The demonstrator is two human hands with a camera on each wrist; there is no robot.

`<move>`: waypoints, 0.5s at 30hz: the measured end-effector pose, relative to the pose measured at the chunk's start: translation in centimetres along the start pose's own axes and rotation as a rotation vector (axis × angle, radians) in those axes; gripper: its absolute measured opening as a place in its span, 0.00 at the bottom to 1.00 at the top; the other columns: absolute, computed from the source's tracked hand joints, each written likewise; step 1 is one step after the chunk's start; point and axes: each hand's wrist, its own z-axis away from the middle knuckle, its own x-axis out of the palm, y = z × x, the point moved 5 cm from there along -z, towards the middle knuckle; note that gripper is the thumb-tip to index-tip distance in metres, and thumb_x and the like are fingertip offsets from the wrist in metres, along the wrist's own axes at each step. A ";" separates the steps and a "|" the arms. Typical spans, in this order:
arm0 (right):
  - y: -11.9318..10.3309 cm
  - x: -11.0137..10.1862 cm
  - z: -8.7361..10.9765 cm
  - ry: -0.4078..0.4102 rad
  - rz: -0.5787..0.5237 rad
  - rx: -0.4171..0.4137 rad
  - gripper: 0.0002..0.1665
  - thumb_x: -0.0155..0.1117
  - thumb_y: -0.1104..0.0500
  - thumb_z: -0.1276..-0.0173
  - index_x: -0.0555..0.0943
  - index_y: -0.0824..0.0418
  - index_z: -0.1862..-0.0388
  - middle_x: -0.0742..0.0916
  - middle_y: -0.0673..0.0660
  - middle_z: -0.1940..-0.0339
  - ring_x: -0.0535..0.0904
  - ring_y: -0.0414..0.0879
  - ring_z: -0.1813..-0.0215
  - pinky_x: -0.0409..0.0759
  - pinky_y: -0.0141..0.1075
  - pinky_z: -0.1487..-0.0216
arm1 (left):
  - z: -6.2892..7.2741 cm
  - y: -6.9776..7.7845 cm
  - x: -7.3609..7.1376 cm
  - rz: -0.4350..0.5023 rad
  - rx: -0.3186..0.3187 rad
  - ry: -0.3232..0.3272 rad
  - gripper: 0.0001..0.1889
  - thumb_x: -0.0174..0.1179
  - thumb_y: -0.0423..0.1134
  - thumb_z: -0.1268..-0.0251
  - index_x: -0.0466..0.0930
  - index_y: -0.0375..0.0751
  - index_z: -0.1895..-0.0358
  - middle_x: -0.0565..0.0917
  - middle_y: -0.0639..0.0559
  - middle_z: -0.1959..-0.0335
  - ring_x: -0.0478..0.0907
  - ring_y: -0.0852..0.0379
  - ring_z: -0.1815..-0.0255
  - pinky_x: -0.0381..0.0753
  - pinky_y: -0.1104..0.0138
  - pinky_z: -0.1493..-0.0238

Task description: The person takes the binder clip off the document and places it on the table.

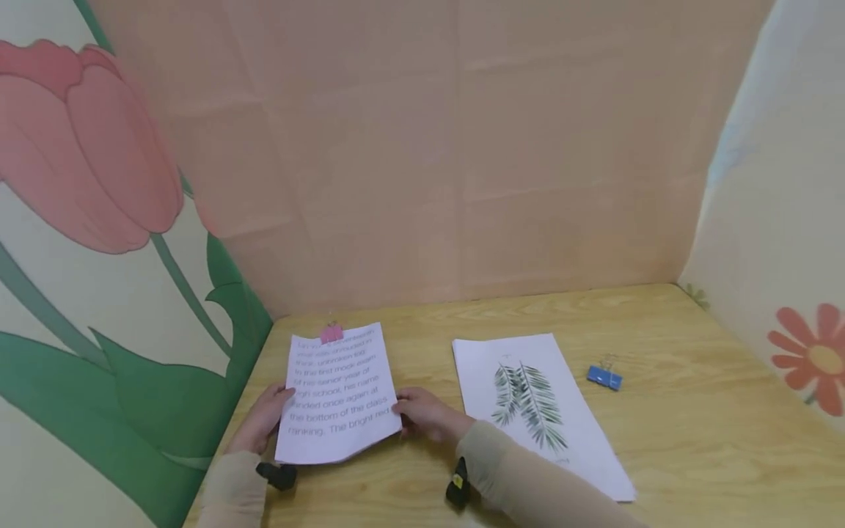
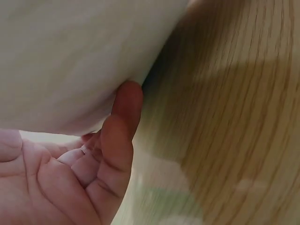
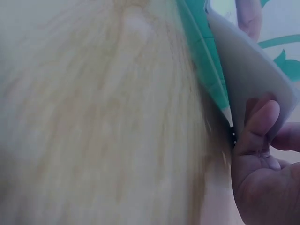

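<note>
A stack of printed paper sheets (image 1: 337, 396) is tilted up off the table at the left, with a pink binder clip (image 1: 331, 333) on its top edge. My left hand (image 1: 264, 414) grips the stack's left edge; in the left wrist view its curled fingers (image 2: 126, 110) lie against the underside of the paper. At the right edge, my right hand (image 1: 425, 412) pinches the sheets between thumb and fingers. The right wrist view shows the stack (image 3: 251, 70) from behind, with the right hand's fingers (image 3: 263, 117) curled against it.
A second paper stack (image 1: 472, 367) printed with green palm leaves lies flat right of the hands, partly under the right forearm. A blue binder clip (image 1: 604, 377) lies farther right on the wooden table (image 1: 713, 411). Walls with painted flowers flank the table, and a pinkish cloth (image 1: 455, 147) hangs behind.
</note>
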 end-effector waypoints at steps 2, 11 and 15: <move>0.0 -0.2 0.3 0.002 0.011 -0.002 0.18 0.50 0.69 0.23 0.78 0.75 0.40 0.87 0.56 0.63 0.77 0.44 0.68 0.77 0.32 0.69 | 0.0 -0.1 0.2 0.003 -0.002 -0.012 0.29 0.38 0.45 0.14 0.53 0.27 0.23 0.77 0.36 0.41 0.77 0.45 0.47 0.75 0.57 0.50; 0.1 -1.8 1.0 0.061 0.008 -0.016 0.16 0.51 0.69 0.24 0.78 0.76 0.44 0.85 0.56 0.66 0.75 0.44 0.70 0.75 0.32 0.70 | -0.7 0.3 1.5 0.023 -0.012 -0.040 0.29 0.38 0.45 0.14 0.54 0.26 0.23 0.75 0.34 0.37 0.75 0.42 0.40 0.73 0.50 0.41; 0.3 -2.2 1.2 0.073 0.005 -0.023 0.15 0.52 0.70 0.25 0.78 0.76 0.45 0.85 0.56 0.67 0.76 0.44 0.70 0.75 0.31 0.71 | -1.0 0.3 2.0 0.026 -0.021 -0.049 0.29 0.38 0.45 0.14 0.55 0.27 0.23 0.76 0.35 0.38 0.76 0.42 0.40 0.73 0.49 0.40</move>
